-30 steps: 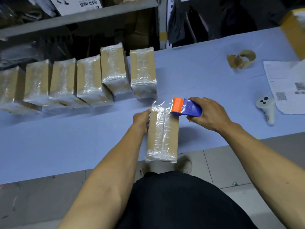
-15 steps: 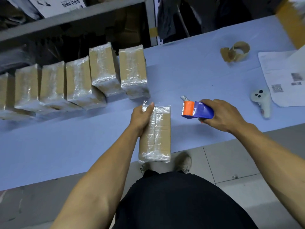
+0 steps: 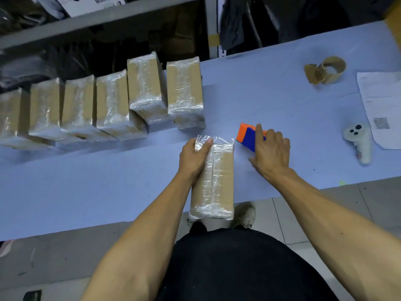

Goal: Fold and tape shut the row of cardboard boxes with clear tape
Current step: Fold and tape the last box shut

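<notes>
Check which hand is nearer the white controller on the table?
Right. The right hand rests on the tape dispenser, left of the white controller with bare table between. The left hand grips the box, farther left.

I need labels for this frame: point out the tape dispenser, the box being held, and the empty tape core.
tape dispenser point(image 3: 244, 133), head view, orange front end.
held box point(image 3: 221, 181), head view, taped top face.
empty tape core point(image 3: 332, 69), head view, cardboard ring's wall.

Taped box point(image 3: 219, 181) flat (table edge), dispenser point(image 3: 247, 135) beside.
</notes>
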The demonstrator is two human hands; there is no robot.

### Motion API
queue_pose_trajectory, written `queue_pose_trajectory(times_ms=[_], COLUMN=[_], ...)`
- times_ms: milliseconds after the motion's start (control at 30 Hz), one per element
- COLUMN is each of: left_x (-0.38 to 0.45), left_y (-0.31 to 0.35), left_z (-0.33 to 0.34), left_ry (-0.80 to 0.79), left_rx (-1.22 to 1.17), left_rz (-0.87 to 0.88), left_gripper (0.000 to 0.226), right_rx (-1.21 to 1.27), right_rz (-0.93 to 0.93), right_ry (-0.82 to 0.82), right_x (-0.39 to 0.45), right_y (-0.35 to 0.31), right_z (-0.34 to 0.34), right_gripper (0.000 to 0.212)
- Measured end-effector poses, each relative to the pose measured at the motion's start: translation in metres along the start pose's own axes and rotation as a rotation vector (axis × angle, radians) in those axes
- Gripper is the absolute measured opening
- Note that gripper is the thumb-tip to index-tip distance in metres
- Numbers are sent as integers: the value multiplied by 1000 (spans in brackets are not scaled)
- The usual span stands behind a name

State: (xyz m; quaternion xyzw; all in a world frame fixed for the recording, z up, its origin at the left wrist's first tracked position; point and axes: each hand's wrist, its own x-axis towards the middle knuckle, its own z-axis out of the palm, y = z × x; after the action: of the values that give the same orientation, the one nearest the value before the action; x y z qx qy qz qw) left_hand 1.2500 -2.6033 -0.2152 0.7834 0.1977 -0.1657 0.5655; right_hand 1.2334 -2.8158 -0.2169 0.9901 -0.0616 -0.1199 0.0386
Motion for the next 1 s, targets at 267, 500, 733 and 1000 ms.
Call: queue_pose_trajectory(times_ms=[267, 500, 733, 1000], left_x=[-6, -10, -19, -36], left_y=[-8, 2, 33, 38], left_z=[-3, -4, -31, -24], left_ry=[222, 78, 155, 327], left_rx=[-111, -156, -476, -535], left_rz=[21, -22, 153, 146], left_gripper=[38, 21, 12, 16], right_rx=[525, 1446, 1490, 1360], right_rz=[-50, 227, 66, 161], right_ry=[68, -99, 293, 401], right_x=[5, -22, -18, -24], right_y=[-32, -60, -82, -105], right_z=[18, -7, -59, -68], right_gripper=[29, 25, 9, 20])
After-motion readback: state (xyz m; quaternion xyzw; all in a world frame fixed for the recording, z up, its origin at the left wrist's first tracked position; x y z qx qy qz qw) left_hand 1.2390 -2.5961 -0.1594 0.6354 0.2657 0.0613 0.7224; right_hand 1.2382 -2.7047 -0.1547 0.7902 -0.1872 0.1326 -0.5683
